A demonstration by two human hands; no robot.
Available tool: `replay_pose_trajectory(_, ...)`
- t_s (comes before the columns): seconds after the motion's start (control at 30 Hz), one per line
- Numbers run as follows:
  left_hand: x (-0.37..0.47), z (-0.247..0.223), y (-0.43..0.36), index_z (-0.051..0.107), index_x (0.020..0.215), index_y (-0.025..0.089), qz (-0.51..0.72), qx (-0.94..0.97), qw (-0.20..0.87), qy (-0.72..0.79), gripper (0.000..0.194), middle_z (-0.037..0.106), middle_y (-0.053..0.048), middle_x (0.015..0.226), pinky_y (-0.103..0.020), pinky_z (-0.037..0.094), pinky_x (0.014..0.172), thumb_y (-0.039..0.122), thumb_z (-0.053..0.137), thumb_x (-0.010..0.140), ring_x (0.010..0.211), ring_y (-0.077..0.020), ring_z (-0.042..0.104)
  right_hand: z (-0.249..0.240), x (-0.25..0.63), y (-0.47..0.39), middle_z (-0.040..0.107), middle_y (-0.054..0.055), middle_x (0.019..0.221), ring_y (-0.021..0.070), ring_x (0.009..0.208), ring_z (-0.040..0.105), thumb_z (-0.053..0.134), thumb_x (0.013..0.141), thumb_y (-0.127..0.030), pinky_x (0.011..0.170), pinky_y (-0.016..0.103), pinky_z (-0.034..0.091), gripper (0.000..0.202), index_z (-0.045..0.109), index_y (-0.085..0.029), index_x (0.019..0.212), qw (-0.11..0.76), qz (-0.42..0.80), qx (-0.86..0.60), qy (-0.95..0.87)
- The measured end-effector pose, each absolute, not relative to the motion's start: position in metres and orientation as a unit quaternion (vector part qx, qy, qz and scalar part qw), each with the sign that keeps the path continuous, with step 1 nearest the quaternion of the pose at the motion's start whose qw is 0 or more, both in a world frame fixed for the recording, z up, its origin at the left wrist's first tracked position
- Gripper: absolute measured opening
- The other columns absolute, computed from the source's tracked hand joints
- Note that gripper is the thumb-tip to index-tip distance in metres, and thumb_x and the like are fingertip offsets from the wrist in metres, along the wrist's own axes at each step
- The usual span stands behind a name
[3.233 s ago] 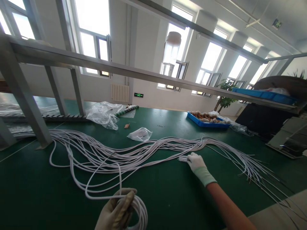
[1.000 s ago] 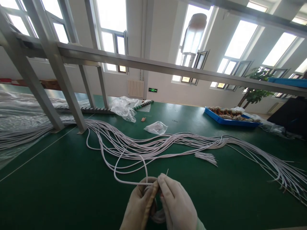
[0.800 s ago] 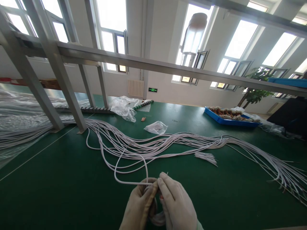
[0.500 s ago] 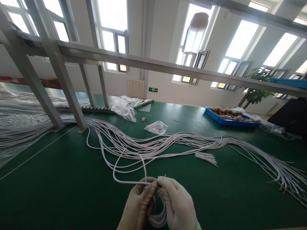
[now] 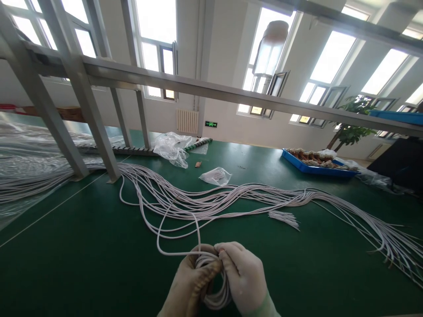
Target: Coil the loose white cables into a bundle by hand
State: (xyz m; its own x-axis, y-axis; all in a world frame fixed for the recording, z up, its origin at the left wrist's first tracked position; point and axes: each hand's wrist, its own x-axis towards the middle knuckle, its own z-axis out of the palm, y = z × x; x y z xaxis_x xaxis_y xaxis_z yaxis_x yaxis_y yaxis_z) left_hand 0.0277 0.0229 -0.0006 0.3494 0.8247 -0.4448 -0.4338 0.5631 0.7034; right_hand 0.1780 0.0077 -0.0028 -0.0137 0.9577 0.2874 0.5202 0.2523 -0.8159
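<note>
A small coil of white cable [image 5: 216, 299] is in my gloved hands at the bottom middle of the head view. My left hand [image 5: 194, 279] is closed around the coil's left side, thumb across the windings. At the coil's upper right, my right hand [image 5: 244, 275] is pinched, its fingertips against the coil and close to my left fingers; what exactly they pinch is hidden. From the coil a loose loop of cable [image 5: 159, 237] runs up to the long bundle of white cables [image 5: 211, 204] lying across the green table [image 5: 99, 264].
Short white pieces [image 5: 284, 219] lie below the bundle. Behind it are a small plastic bag [image 5: 216, 176], a crumpled clear bag [image 5: 170, 147] and a blue tray [image 5: 310, 167] of brownish parts. Metal frame posts [image 5: 89, 105] stand at the left, with a crossbar [image 5: 198, 87] overhead.
My left thumb has moved lower, showing more of the coil's top windings. My right fingertips have shifted slightly left, and the thin tip that stuck up above them no longer shows.
</note>
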Motion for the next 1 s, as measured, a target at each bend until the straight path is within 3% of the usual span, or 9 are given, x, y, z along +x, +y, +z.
replay_pose_trajectory(0.13, 0.024, 0.001, 0.022, 0.070, 0.094, 0.017, 0.397, 0.242, 0.794, 0.392, 0.041, 0.070, -0.003, 0.084, -0.035, 0.051, 0.076, 0.035, 0.092, 0.066, 0.079, -0.0214, 0.065, 0.008, 0.201, 0.019, 0.078, 0.010, 0.098, 0.0252, 0.089, 0.077, 0.050, 0.103, -0.043, 0.078, 0.039, 0.066, 0.034, 0.075, -0.019, 0.107, 0.477, 0.371, -0.514, -0.609)
replay_pose_trajectory(0.23, 0.021, 0.008, 0.017, 0.067, 0.101, 0.020, 0.383, 0.262, 0.797, 0.386, 0.041, 0.067, -0.001, 0.078, -0.032, 0.047, 0.067, 0.041, 0.087, 0.072, 0.069, -0.0184, 0.060, 0.013, 0.227, 0.029, 0.076, 0.014, 0.100, 0.0275, 0.088, 0.076, 0.048, 0.103, -0.054, 0.077, 0.043, 0.067, 0.047, 0.072, -0.016, 0.113, 0.524, 0.390, -0.507, -0.563)
replay_pose_trajectory(0.43, 0.020, 0.017, 0.012, 0.066, 0.108, 0.018, 0.382, 0.260, 0.804, 0.373, 0.054, 0.068, -0.005, 0.088, -0.037, 0.050, 0.073, 0.049, 0.087, 0.069, 0.076, -0.0225, 0.064, 0.007, 0.219, 0.022, 0.069, 0.002, 0.086, 0.0185, 0.071, 0.068, 0.063, 0.096, -0.037, 0.066, 0.033, 0.062, 0.019, 0.072, -0.020, 0.095, 0.417, 0.460, -0.464, -0.632)
replay_pose_trajectory(0.6, 0.017, 0.015, 0.006, 0.068, 0.109, 0.018, 0.399, 0.261, 0.801, 0.363, 0.046, 0.068, -0.006, 0.083, -0.037, 0.053, 0.075, 0.050, 0.079, 0.078, 0.073, -0.0225, 0.064, 0.009, 0.202, 0.007, 0.064, 0.002, 0.088, 0.0166, 0.075, 0.066, 0.066, 0.096, -0.028, 0.064, 0.027, 0.059, 0.008, 0.072, -0.024, 0.094, 0.467, 0.260, -0.438, -0.723)
replay_pose_trajectory(0.73, 0.013, 0.017, 0.004, 0.074, 0.092, 0.022, 0.414, 0.272, 0.764, 0.412, 0.038, 0.070, -0.012, 0.090, -0.042, 0.056, 0.088, 0.054, 0.081, 0.073, 0.096, -0.0315, 0.068, 0.015, 0.207, 0.007, 0.064, 0.002, 0.085, 0.0147, 0.069, 0.062, 0.055, 0.104, -0.034, 0.058, 0.025, 0.054, 0.019, 0.069, -0.024, 0.097, 0.426, 0.116, -0.391, -0.808)
replay_pose_trajectory(0.83, 0.013, 0.022, 0.006, 0.075, 0.086, 0.022, 0.403, 0.297, 0.751, 0.430, 0.031, 0.072, -0.010, 0.088, -0.042, 0.056, 0.087, 0.043, 0.087, 0.066, 0.093, -0.0321, 0.069, 0.021, 0.210, 0.011, 0.067, 0.002, 0.081, 0.0146, 0.065, 0.060, 0.045, 0.107, -0.039, 0.055, 0.026, 0.051, 0.031, 0.069, -0.024, 0.096, 0.381, 0.028, -0.384, -0.840)
replay_pose_trajectory(0.9, 0.016, 0.026, 0.008, 0.074, 0.079, 0.022, 0.388, 0.287, 0.762, 0.431, 0.024, 0.072, -0.009, 0.084, -0.042, 0.057, 0.083, 0.038, 0.086, 0.067, 0.087, -0.0311, 0.070, 0.024, 0.211, 0.014, 0.069, 0.002, 0.080, 0.0147, 0.063, 0.060, 0.042, 0.108, -0.042, 0.054, 0.026, 0.050, 0.034, 0.070, -0.024, 0.099, 0.359, -0.002, -0.378, -0.853)
replay_pose_trajectory(1.0, 0.020, 0.030, 0.006, 0.072, 0.072, 0.022, 0.382, 0.269, 0.765, 0.443, 0.016, 0.071, -0.007, 0.076, -0.042, 0.059, 0.077, 0.034, 0.083, 0.070, 0.077, -0.0300, 0.071, 0.021, 0.214, 0.017, 0.071, 0.003, 0.082, 0.0167, 0.065, 0.063, 0.052, 0.102, -0.039, 0.054, 0.027, 0.053, 0.027, 0.070, -0.025, 0.088, 0.309, 0.025, -0.395, -0.865)
